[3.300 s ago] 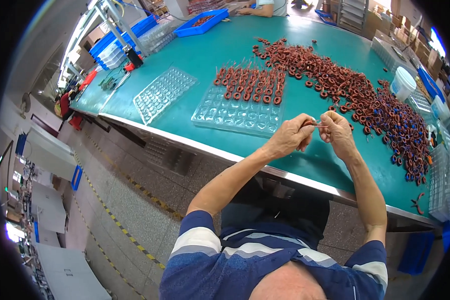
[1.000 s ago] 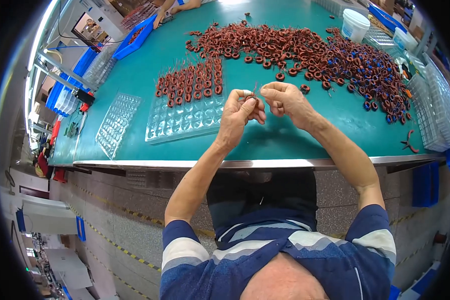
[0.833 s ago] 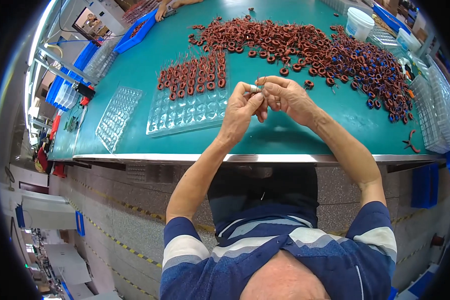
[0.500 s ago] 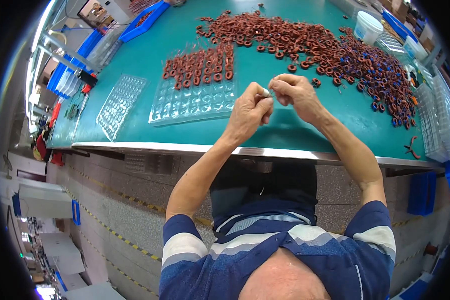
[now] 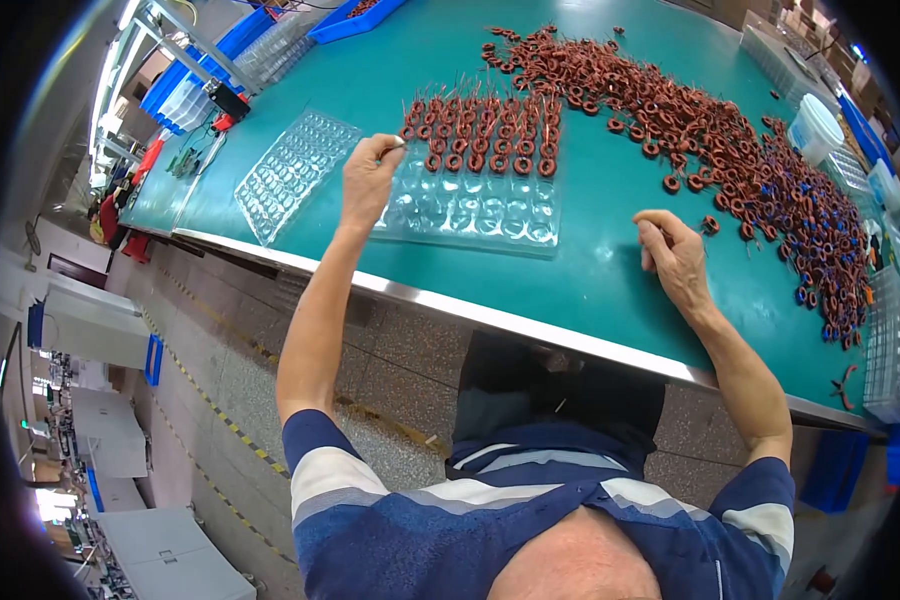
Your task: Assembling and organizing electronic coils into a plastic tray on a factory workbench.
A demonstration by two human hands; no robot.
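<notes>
My left hand (image 5: 368, 185) is at the left edge of a clear plastic tray (image 5: 470, 216), thumb and forefinger pinched beside the rows of copper-wound ring coils (image 5: 485, 135). A pale covering shows on one fingertip; whatever lies in the pinch is too small and hidden to make out. Coils with upright wire ends fill the tray's far rows, while bare round pockets show in the near rows. My right hand (image 5: 675, 258) hovers over the green table, fingers loosely bent and apart, with nothing visible in them. Beside it lies a single loose ring coil (image 5: 710, 225).
A large heap of ring coils (image 5: 660, 110) spreads across the back and right, some with blue parts. A second clear tray (image 5: 295, 175) lies at left. Red-handled pliers (image 5: 845, 387), a white tub (image 5: 815, 128) and clear trays (image 5: 885, 320) stand along the right.
My hands were together in front of the tray and have parted. The left moved left to the tray's edge; the right moved right and nearer, toward the loose coil. The whole view has shifted.
</notes>
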